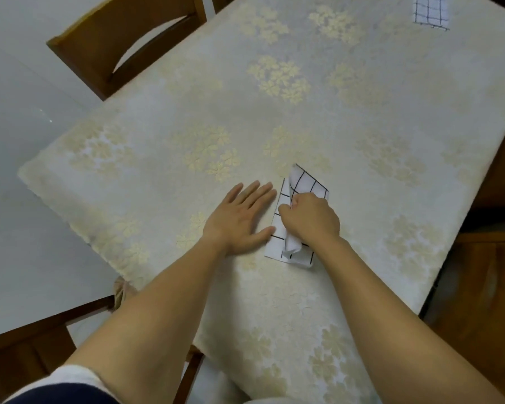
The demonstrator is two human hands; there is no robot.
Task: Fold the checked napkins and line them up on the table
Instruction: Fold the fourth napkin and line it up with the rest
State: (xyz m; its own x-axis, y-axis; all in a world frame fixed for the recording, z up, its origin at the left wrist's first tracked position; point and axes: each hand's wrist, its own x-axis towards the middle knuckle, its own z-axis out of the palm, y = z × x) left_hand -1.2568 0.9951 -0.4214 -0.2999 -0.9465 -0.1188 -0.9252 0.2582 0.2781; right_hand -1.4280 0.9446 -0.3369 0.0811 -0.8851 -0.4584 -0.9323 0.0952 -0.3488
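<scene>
Head view: my right hand grips a bunched fold of a checked napkin toward the near edge of the surface; my left hand lies flat, fingers straight, just beside it. I judge this fold unfinished. A second napkin lies at the far right corner.

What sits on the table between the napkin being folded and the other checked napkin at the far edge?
Only bare flowered tablecloth. The head view shows no object between the near napkin and the far napkin.

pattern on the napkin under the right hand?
White cloth napkin with thin black grid lines; head view, the only one.
</scene>
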